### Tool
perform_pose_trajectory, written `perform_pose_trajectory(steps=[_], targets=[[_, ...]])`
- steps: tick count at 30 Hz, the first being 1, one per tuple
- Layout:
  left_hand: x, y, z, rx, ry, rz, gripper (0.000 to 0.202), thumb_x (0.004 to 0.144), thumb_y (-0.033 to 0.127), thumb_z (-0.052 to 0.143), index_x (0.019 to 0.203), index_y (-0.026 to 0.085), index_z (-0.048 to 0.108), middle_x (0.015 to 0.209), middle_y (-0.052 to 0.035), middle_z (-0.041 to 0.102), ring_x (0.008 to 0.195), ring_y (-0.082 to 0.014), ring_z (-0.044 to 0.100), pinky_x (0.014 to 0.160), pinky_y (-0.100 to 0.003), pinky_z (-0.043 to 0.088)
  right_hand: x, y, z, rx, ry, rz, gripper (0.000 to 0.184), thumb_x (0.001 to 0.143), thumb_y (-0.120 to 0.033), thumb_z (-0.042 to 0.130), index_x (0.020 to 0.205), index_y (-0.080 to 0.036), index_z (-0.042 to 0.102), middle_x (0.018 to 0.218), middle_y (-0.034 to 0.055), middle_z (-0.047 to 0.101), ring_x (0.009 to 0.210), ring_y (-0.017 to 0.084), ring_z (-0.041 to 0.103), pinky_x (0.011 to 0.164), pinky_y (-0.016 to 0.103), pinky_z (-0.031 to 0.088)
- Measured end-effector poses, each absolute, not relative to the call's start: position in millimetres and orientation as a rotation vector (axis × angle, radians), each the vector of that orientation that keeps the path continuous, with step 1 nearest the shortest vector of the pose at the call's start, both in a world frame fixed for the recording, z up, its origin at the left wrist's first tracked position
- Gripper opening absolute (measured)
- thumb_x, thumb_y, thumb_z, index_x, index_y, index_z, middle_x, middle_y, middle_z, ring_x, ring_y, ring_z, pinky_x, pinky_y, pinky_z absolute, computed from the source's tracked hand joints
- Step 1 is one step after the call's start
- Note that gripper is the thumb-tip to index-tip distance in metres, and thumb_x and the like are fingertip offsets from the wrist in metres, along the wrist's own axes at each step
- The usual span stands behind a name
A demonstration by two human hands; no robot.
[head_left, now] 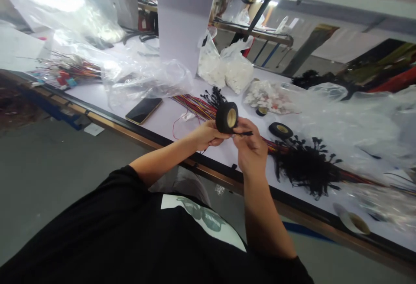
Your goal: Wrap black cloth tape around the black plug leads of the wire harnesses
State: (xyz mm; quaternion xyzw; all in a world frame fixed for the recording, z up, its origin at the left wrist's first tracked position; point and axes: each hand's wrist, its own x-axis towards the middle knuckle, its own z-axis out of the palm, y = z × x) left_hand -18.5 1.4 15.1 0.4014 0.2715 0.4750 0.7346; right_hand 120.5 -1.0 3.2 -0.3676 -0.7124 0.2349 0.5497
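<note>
A roll of black tape (222, 118) with a pale yellow core stands upright between my hands, above the tabletop. My left hand (210, 136) is closed right beneath the roll, its fingers against the roll's lower edge. My right hand (251, 147) pinches thin wires just beside it, and a black connector end (247, 133) sticks out across its fingers. Some of the fingertips hide each other. Behind the roll lies a bundle of coloured wires (196, 106) with black ends. To the right of my right hand is a large heap of black connectors (308, 165) on wires.
A phone (144, 111) lies left of my hands. Another black tape roll (280, 130) rests at right, and a wider roll (352, 221) near the front edge. Bags of white parts (224, 65) stand behind. Clear plastic (143, 80) and more wires (81, 67) lie left.
</note>
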Motion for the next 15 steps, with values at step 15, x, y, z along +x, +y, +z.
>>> perform_pose_trajectory(steps=[15], targets=[[-35, -43, 13, 1.797, 1.164, 1.269, 0.012, 0.069, 0.011, 0.059, 0.064, 0.015, 0.049, 0.06, 0.0049, 0.047, 0.057, -0.0066, 0.04, 0.057, -0.021, 0.033, 106, -54, 21, -1.22, -1.619, 0.519, 0.021, 0.076, -0.04, 0.059, 0.069, -0.021, 0.059, 0.055, -0.0045, 0.054, 0.052, 0.012, 0.052, 0.055, 0.026, 0.042]])
